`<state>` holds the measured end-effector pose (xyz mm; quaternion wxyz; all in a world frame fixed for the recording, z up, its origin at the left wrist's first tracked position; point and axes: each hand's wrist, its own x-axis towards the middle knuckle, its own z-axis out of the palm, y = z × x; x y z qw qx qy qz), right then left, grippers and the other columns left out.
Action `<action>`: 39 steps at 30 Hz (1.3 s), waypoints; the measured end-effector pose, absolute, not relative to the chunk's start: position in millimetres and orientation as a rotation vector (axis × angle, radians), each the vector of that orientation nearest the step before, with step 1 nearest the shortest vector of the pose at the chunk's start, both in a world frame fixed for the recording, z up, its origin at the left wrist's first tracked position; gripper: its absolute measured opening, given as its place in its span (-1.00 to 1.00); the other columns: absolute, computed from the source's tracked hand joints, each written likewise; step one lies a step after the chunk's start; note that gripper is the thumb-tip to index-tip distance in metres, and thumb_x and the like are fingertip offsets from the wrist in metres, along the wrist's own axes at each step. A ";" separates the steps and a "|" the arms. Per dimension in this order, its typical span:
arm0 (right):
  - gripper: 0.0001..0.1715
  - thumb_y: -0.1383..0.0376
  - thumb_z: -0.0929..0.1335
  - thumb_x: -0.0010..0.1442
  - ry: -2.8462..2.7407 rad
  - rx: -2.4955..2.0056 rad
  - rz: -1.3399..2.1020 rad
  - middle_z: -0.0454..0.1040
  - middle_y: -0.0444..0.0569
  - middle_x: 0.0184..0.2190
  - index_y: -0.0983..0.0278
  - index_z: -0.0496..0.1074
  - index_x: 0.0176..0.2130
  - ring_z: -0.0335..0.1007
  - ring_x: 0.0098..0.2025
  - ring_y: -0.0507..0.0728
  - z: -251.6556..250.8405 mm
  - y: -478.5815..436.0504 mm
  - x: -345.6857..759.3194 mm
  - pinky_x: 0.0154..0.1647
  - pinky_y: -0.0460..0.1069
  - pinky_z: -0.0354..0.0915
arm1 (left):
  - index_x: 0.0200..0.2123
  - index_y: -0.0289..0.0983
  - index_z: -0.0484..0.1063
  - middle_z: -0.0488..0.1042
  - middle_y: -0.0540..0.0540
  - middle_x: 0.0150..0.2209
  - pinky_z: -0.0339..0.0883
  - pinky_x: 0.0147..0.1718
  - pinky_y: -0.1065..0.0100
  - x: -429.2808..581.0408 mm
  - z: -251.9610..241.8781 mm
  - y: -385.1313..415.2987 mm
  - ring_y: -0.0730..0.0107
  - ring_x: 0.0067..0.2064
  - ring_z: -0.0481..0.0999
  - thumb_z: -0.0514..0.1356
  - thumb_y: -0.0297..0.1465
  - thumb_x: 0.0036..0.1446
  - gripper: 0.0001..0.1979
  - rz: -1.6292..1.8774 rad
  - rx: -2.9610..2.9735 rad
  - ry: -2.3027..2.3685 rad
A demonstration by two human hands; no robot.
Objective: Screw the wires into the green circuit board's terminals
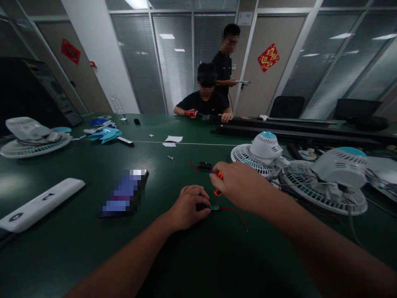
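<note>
My right hand (pixel 238 182) is closed around an orange-handled screwdriver (pixel 218 192); its thin shaft points down at a small green circuit board (pixel 215 207). Whether the tip touches the board is too small to tell. At the board's left end, my left hand (pixel 188 207) pinches it or its wires between thumb and fingers. A red wire (pixel 237 212) curves from the board's right end across the green table (pixel 173 265). Just beyond my hands lies a small black module (pixel 204 166) with red and blue wires.
Fan heads (pixel 265 151) (pixel 335 178) lie on the right, another fan head (pixel 34 136) far left. A phone (pixel 124 194) and a white elongated case (pixel 43 205) lie left. Paper scraps (pixel 173 139), blue parts (pixel 107 134) and a bottle (pixel 118 108) stand farther back. Two people are opposite.
</note>
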<state>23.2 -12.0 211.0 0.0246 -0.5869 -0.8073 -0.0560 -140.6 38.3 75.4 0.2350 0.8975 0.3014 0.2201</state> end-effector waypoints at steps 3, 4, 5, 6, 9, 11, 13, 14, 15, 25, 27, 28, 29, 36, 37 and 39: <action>-0.54 0.28 0.09 0.32 -2.511 -1.820 -0.180 0.56 0.16 -0.21 0.40 0.46 -0.11 0.46 -0.23 0.21 211.6 -12.2 23.0 -0.31 0.06 0.16 | -0.30 -0.17 0.56 0.53 -0.04 -0.11 0.08 0.14 -0.03 -140.9 74.0 38.4 0.10 0.11 0.36 0.32 -0.40 0.04 -0.90 0.627 2.463 0.820; -0.54 0.27 0.09 0.32 -2.511 -1.825 -0.180 0.56 0.15 -0.22 0.39 0.46 -0.11 0.46 -0.24 0.21 211.8 -12.2 23.0 -0.31 0.06 0.16 | -0.30 -0.16 0.56 0.53 -0.04 -0.12 0.08 0.14 -0.03 -141.0 73.8 38.4 0.10 0.11 0.36 0.32 -0.40 0.04 -0.89 0.633 2.462 0.821; -0.54 0.27 0.08 0.33 -2.511 -1.831 -0.180 0.56 0.14 -0.24 0.39 0.46 -0.11 0.46 -0.25 0.20 211.9 -12.0 23.0 -0.32 0.06 0.16 | -0.29 -0.16 0.57 0.53 -0.04 -0.12 0.07 0.15 -0.03 -141.1 73.8 38.3 0.10 0.11 0.36 0.32 -0.40 0.04 -0.89 0.634 2.461 0.823; -0.53 0.26 0.08 0.33 -2.514 -1.836 -0.179 0.56 0.14 -0.24 0.39 0.46 -0.11 0.46 -0.26 0.19 211.9 -11.7 23.0 -0.33 0.05 0.16 | -0.29 -0.16 0.57 0.53 -0.04 -0.11 0.07 0.15 -0.03 -141.1 74.0 38.2 0.10 0.11 0.36 0.32 -0.40 0.04 -0.88 0.630 2.458 0.826; -0.55 0.27 0.09 0.33 -2.541 -1.839 -0.184 0.55 0.15 -0.23 0.39 0.45 -0.08 0.47 -0.25 0.20 212.6 -11.2 22.7 -0.32 0.05 0.17 | -0.28 -0.16 0.57 0.52 -0.05 -0.10 0.08 0.15 -0.03 -141.2 75.3 37.6 0.10 0.11 0.36 0.32 -0.40 0.04 -0.88 0.614 2.454 0.836; -0.56 0.29 0.11 0.32 -2.568 -1.831 -0.189 0.55 0.17 -0.20 0.41 0.45 -0.08 0.47 -0.22 0.22 214.0 -11.4 22.2 -0.31 0.06 0.17 | -0.28 -0.15 0.58 0.52 -0.05 -0.09 0.08 0.15 -0.03 -141.0 76.2 37.2 0.10 0.11 0.36 0.33 -0.40 0.04 -0.87 0.612 2.452 0.840; -0.57 0.31 0.11 0.31 -2.585 -1.823 -0.191 0.54 0.18 -0.18 0.41 0.45 -0.08 0.47 -0.20 0.24 215.8 -11.9 21.4 -0.30 0.07 0.18 | -0.28 -0.15 0.58 0.52 -0.04 -0.09 0.07 0.16 -0.02 -140.8 76.8 36.9 0.10 0.11 0.36 0.33 -0.41 0.04 -0.87 0.613 2.444 0.848; -0.57 0.32 0.10 0.31 -2.587 -1.824 -0.190 0.54 0.18 -0.18 0.42 0.45 -0.08 0.47 -0.20 0.24 216.8 -12.2 20.9 -0.30 0.07 0.18 | -0.28 -0.15 0.58 0.52 -0.04 -0.09 0.07 0.16 -0.02 -140.7 76.9 36.7 0.10 0.11 0.36 0.34 -0.41 0.03 -0.87 0.612 2.439 0.850; -0.56 0.32 0.10 0.32 -2.585 -1.828 -0.189 0.55 0.18 -0.18 0.42 0.45 -0.08 0.48 -0.20 0.24 217.6 -12.4 20.6 -0.30 0.07 0.19 | -0.28 -0.15 0.58 0.52 -0.04 -0.09 0.07 0.16 -0.02 -140.6 76.9 36.7 0.10 0.11 0.36 0.34 -0.41 0.03 -0.87 0.612 2.435 0.850; -0.55 0.31 0.10 0.30 -2.570 -1.815 -0.143 0.53 0.20 -0.15 0.44 0.43 -0.05 0.46 -0.18 0.25 213.8 -9.9 22.4 -0.25 0.08 0.20 | -0.28 -0.15 0.58 0.52 -0.04 -0.11 0.10 0.14 -0.02 -141.0 77.1 37.3 0.12 0.08 0.38 0.33 -0.40 0.04 -0.88 0.606 2.443 0.836; -0.54 0.29 0.09 0.31 -2.529 -1.824 -0.128 0.54 0.19 -0.18 0.44 0.42 -0.05 0.47 -0.19 0.24 211.8 -8.9 23.6 -0.26 0.08 0.21 | -0.28 -0.16 0.58 0.52 -0.05 -0.11 0.10 0.14 -0.02 -141.0 77.6 37.1 0.11 0.09 0.38 0.34 -0.41 0.03 -0.87 0.603 2.441 0.841; -0.54 0.28 0.10 0.31 -2.507 -1.832 -0.120 0.54 0.18 -0.20 0.43 0.42 -0.05 0.47 -0.20 0.24 211.1 -8.4 24.1 -0.27 0.08 0.21 | -0.28 -0.16 0.58 0.52 -0.05 -0.10 0.09 0.15 -0.03 -141.0 77.8 37.0 0.10 0.10 0.37 0.34 -0.41 0.03 -0.87 0.601 2.438 0.845; -0.55 0.27 0.10 0.31 -2.488 -1.838 -0.112 0.55 0.16 -0.21 0.42 0.42 -0.05 0.47 -0.21 0.24 210.5 -8.0 24.6 -0.27 0.08 0.21 | -0.28 -0.16 0.58 0.52 -0.05 -0.09 0.09 0.15 -0.03 -140.9 77.9 37.0 0.09 0.11 0.36 0.34 -0.41 0.03 -0.86 0.601 2.437 0.850; -0.56 0.29 0.11 0.29 -2.494 -1.821 -0.086 0.54 0.18 -0.20 0.43 0.43 -0.07 0.47 -0.20 0.25 212.3 -7.9 25.1 -0.26 0.09 0.22 | -0.27 -0.16 0.59 0.52 -0.06 -0.09 0.09 0.15 -0.05 -140.5 79.4 37.4 0.07 0.12 0.36 0.34 -0.41 0.03 -0.86 0.583 2.436 0.860; -0.57 0.29 0.11 0.29 -2.500 -1.823 -0.081 0.54 0.19 -0.20 0.43 0.43 -0.08 0.47 -0.20 0.25 212.9 -8.2 25.0 -0.26 0.09 0.22 | -0.28 -0.16 0.59 0.52 -0.07 -0.10 0.09 0.15 -0.05 -140.5 79.8 37.3 0.06 0.12 0.36 0.34 -0.42 0.03 -0.86 0.584 2.438 0.861; -0.57 0.30 0.11 0.29 -2.504 -1.831 -0.065 0.54 0.19 -0.22 0.44 0.43 -0.09 0.47 -0.20 0.25 213.5 -8.6 24.8 -0.26 0.09 0.23 | -0.28 -0.16 0.59 0.52 -0.07 -0.10 0.09 0.15 -0.05 -140.6 80.4 36.8 0.06 0.12 0.36 0.34 -0.42 0.03 -0.87 0.580 2.437 0.861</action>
